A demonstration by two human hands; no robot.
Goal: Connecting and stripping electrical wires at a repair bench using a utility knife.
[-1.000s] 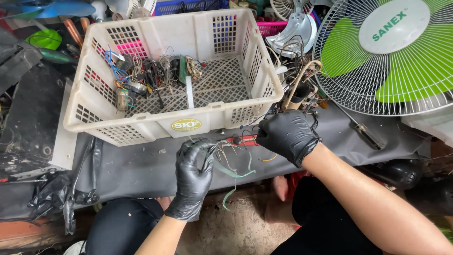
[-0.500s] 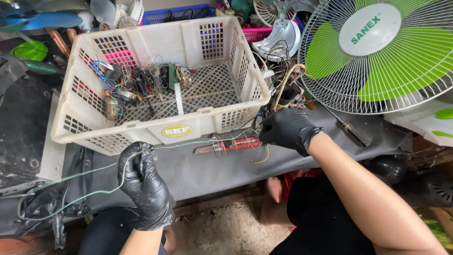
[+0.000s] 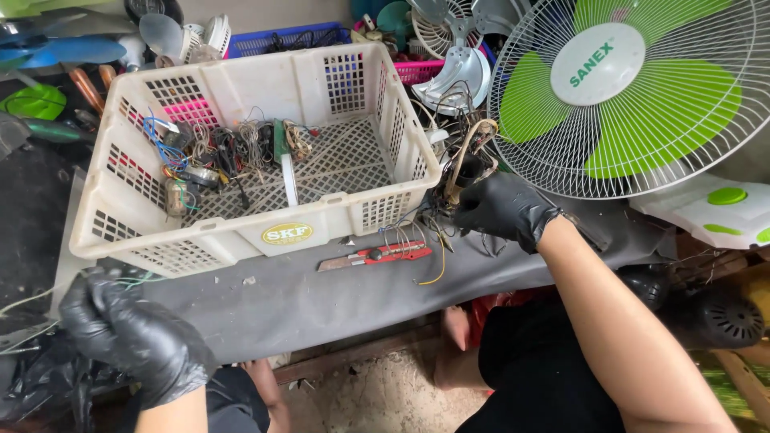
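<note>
Left hand point(image 3: 132, 337) closed on thin wires point(image 3: 48, 297), near left; right hand point(image 3: 501, 210) pinching a wire bundle point(image 3: 465, 156) right of the white basket point(image 3: 241, 232).

Basket point(image 3: 241, 232): upper left, wire scraps point(image 3: 216, 156) inside.
Knife point(image 3: 375, 256): below basket, centre.
Fan point(image 3: 634, 88): upper right.
Left hand point(image 3: 132, 337): lower left.
Right hand point(image 3: 501, 208): right of basket.
</note>
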